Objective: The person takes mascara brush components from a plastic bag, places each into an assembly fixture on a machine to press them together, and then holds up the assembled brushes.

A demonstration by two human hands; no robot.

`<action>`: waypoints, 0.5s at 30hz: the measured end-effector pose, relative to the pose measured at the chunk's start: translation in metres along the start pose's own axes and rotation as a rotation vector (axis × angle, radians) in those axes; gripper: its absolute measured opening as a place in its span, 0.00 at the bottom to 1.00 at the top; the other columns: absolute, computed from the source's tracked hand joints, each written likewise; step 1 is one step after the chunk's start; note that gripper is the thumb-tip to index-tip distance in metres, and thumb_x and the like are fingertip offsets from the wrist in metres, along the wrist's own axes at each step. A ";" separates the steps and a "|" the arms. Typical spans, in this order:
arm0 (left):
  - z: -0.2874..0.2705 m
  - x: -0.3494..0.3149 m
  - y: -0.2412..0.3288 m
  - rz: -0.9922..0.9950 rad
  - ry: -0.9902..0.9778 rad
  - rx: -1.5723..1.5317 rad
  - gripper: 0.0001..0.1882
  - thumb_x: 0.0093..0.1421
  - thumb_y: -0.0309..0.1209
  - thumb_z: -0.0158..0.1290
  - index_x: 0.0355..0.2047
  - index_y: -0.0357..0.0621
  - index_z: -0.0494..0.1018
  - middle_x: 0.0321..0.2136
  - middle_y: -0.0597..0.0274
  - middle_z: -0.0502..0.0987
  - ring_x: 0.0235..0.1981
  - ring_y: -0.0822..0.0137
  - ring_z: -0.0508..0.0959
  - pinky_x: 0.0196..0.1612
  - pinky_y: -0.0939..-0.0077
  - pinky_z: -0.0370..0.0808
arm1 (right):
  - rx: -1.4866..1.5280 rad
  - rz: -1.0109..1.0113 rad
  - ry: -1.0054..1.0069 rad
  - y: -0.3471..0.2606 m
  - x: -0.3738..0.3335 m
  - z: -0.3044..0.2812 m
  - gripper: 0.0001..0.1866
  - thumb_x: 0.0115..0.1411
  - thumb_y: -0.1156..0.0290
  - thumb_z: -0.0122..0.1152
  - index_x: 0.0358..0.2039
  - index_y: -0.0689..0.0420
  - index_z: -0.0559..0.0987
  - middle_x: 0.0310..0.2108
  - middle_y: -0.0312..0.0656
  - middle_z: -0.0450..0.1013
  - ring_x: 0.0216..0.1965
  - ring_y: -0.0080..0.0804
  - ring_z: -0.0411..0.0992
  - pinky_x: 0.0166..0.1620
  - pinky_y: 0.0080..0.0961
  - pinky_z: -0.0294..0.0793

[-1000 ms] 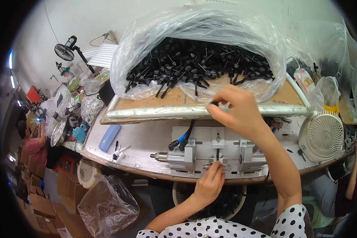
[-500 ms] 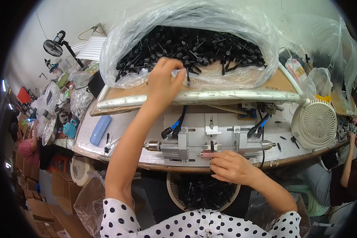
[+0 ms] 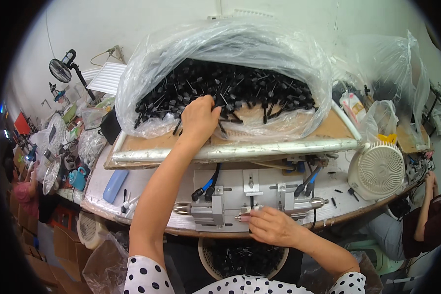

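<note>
My left hand (image 3: 200,118) reaches into the front of a heap of small black stemmed parts (image 3: 235,81) in a clear plastic bag (image 3: 137,63). Its fingertips are hidden behind the hand, so any grip there does not show. At the metal clamping fixture (image 3: 252,181) my right hand (image 3: 274,226) has its fingers closed on a small black part (image 3: 251,231), mostly covered by them. Beside these fingers is a pinkish piece (image 3: 244,217) in the middle of the fixture. Silver cylinders (image 3: 206,209) flank the spot on both sides.
The bag rests on a raised board with a white front rail (image 3: 240,149). Below the table edge, a basket (image 3: 204,252) holds more black parts. A white fan (image 3: 377,169) stands right, a blue case (image 3: 115,186) left. A co-worker's arm (image 3: 424,210) shows far right.
My left hand has come down onto the front of the black heap, its fingers now among the parts. My right hand stays at the fixture. The whole view has tilted upward slightly.
</note>
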State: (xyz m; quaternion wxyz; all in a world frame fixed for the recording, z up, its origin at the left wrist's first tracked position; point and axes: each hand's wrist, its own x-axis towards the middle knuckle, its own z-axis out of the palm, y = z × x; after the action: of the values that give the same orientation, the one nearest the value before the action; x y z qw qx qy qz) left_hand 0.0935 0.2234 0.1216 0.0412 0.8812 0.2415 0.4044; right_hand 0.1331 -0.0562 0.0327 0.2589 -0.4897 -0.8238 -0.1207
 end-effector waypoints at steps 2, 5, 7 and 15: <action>-0.011 -0.004 0.000 -0.025 -0.069 -0.039 0.12 0.47 0.35 0.56 0.22 0.37 0.71 0.23 0.52 0.73 0.28 0.52 0.74 0.31 0.62 0.69 | 0.097 -0.025 -0.019 -0.006 0.004 -0.011 0.13 0.44 0.68 0.65 0.27 0.61 0.73 0.34 0.43 0.71 0.38 0.34 0.71 0.39 0.29 0.70; -0.024 -0.007 -0.008 -0.098 -0.171 -0.189 0.15 0.45 0.38 0.57 0.19 0.36 0.70 0.23 0.50 0.73 0.26 0.53 0.74 0.31 0.63 0.69 | 0.293 -0.040 -0.055 -0.017 0.014 -0.032 0.16 0.45 0.62 0.66 0.29 0.60 0.74 0.34 0.42 0.72 0.36 0.34 0.71 0.38 0.28 0.69; -0.030 -0.008 -0.015 -0.195 -0.214 -0.289 0.15 0.47 0.36 0.57 0.20 0.36 0.68 0.20 0.53 0.73 0.20 0.62 0.73 0.24 0.69 0.70 | 0.230 0.001 -0.066 0.000 0.022 -0.051 0.16 0.44 0.62 0.66 0.30 0.58 0.75 0.33 0.41 0.72 0.36 0.35 0.71 0.37 0.28 0.69; -0.027 -0.020 -0.022 -0.590 -0.131 -0.942 0.11 0.51 0.33 0.56 0.25 0.38 0.69 0.18 0.65 0.71 0.14 0.79 0.69 0.13 0.87 0.62 | -0.270 0.745 0.233 0.223 0.074 -0.094 0.18 0.50 0.62 0.58 0.38 0.61 0.74 0.41 0.51 0.69 0.45 0.48 0.66 0.48 0.34 0.65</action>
State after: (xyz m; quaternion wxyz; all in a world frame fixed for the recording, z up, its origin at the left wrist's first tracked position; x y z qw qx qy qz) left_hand 0.0540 0.2305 0.1199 0.5567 0.6861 0.2679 0.3842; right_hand 0.3273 0.0661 0.1397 0.3096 -0.7671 -0.5321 -0.1804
